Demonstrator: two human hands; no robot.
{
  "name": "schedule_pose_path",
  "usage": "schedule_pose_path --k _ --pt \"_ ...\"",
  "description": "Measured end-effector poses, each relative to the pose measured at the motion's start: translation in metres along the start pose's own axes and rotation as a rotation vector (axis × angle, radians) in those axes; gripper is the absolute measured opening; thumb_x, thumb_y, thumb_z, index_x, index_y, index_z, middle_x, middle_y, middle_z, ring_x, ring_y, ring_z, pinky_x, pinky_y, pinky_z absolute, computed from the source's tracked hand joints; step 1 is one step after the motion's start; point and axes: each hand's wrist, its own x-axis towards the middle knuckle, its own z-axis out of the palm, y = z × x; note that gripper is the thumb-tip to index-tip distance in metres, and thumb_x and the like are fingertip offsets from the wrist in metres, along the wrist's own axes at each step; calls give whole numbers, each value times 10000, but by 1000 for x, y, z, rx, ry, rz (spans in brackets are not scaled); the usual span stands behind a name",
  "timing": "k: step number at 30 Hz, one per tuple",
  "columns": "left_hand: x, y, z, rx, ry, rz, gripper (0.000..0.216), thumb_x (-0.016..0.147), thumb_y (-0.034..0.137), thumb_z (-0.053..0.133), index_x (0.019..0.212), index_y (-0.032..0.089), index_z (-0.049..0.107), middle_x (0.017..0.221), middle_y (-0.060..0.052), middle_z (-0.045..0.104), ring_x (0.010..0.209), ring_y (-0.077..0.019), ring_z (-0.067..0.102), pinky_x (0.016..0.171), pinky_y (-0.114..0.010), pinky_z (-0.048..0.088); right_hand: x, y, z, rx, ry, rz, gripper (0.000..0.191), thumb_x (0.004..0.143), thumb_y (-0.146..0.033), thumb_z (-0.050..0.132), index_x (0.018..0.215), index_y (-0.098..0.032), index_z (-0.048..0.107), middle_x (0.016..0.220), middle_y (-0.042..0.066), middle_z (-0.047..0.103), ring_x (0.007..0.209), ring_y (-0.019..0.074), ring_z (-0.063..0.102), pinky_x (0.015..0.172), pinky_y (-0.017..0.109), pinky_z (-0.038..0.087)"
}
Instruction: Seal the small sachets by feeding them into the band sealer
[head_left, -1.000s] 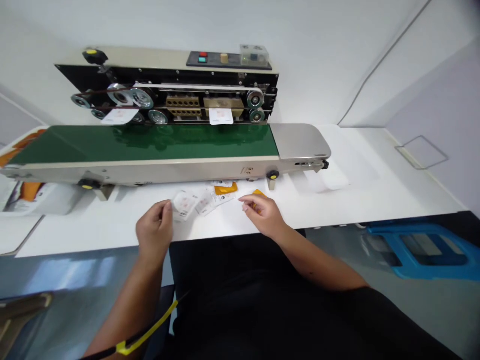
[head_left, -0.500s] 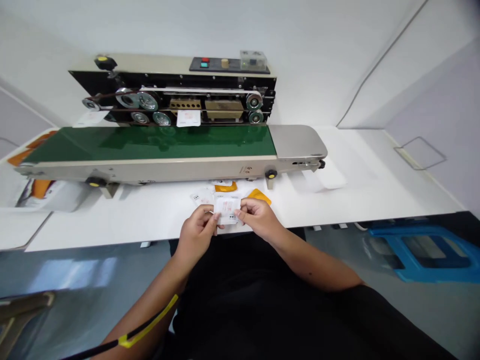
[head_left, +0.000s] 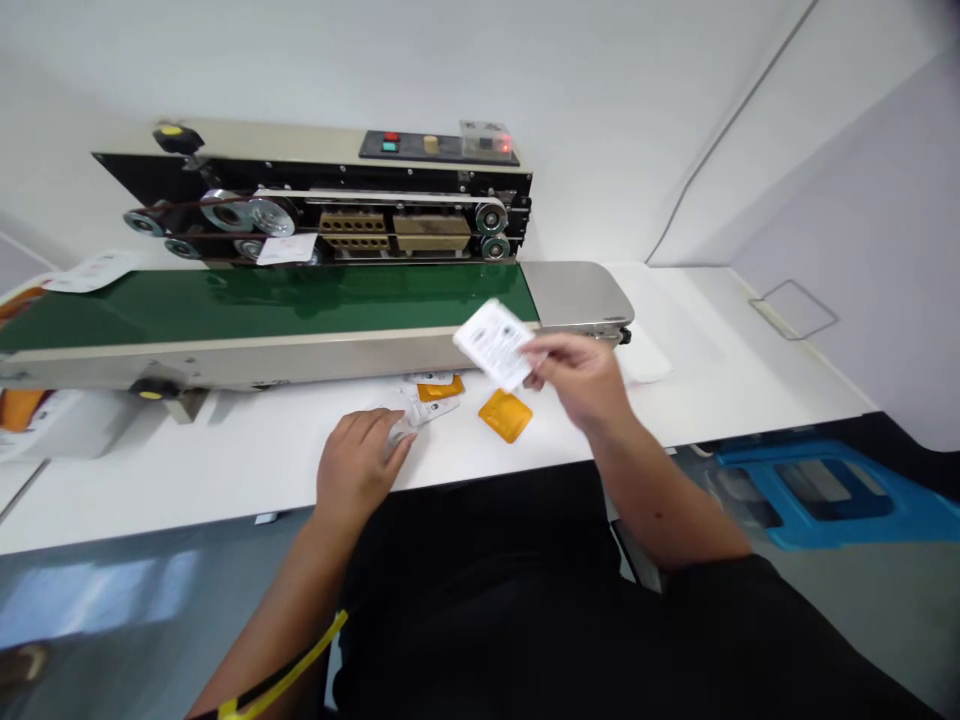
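Observation:
My right hand (head_left: 581,375) pinches a white printed sachet (head_left: 495,343) by its lower right corner. The sachet is tilted, over the front edge of the green conveyor belt (head_left: 315,305). My left hand (head_left: 364,455) is low over the white table, thumb and fingers apart, around the near end of some white sachets (head_left: 433,410); contact with them is unclear. Beside these lies an orange sachet (head_left: 442,388), partly under a white one. Another orange sachet (head_left: 506,415) lies flat between my hands.
Behind the belt stands a band sealing machine (head_left: 330,190) with rollers and a control panel (head_left: 439,147). One white sachet (head_left: 286,248) sits in its bands; another (head_left: 94,272) is at the left end. A plastic bin (head_left: 97,425) stands left, a blue stool (head_left: 840,495) right.
My hands have parted: the right one has carried the white sachet up and right, while the left has let go and moved left. Sachets in the machine have shifted left; a red light shows.

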Motion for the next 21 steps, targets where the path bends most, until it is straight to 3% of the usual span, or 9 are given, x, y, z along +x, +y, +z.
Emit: schedule_pose_path --k 2,4,7,11,15,18,21 --pt "-5 -14 6 8 -124 -73 357 1016 447 636 1258 200 725 1262 -143 765 1202 -365 690 1067 -538 534 37 -7 -14 -71 203 -92 188 848 -338 819 995 -221 810 836 27 751 641 118 668 620 292 631" --pt "-10 -24 10 8 -205 -124 496 992 532 637 1355 196 682 1421 -154 702 1372 -402 603 1164 -580 471 75 -10 -24 -146 324 -127 180 888 -334 769 1021 -213 780 815 13 723 658 113 673 664 284 642" --pt "-14 -30 14 18 -315 -180 694 963 602 635 1524 202 559 1603 -153 569 1536 -418 454 1250 -619 376 124 -5 -29 -204 352 -114 165 919 -327 735 1029 -205 738 831 2 704 666 98 671 703 264 643" --pt "-14 -27 16 20 -385 -206 635 1004 568 571 1546 237 544 1641 -128 534 1527 -387 484 1261 -643 343 159 3 -24 -184 273 -15 117 925 -295 734 995 -207 704 863 6 699 672 87 665 731 260 638" --pt "-16 -24 9 40 -276 -149 450 1056 499 534 1402 247 672 1498 -112 674 1426 -366 599 1245 -625 362 157 -1 -23 -395 162 -40 168 946 -340 707 1058 -217 728 950 38 691 794 149 690 799 351 647" --pt "-19 -25 -5 28 -132 -69 314 1076 396 551 1260 242 753 1296 -90 790 1224 -321 729 1170 -540 447 126 -5 -18 -677 255 -300 210 947 -373 697 1089 -226 745 1111 76 653 985 220 677 917 441 623" --pt "-21 -27 -20 2 3 -110 219 1042 350 618 1073 230 798 1036 -82 837 936 -270 765 919 -425 536 77 -3 -4 -777 287 -529 209 978 -344 635 1124 -242 747 1161 96 619 1132 272 633 996 496 582"
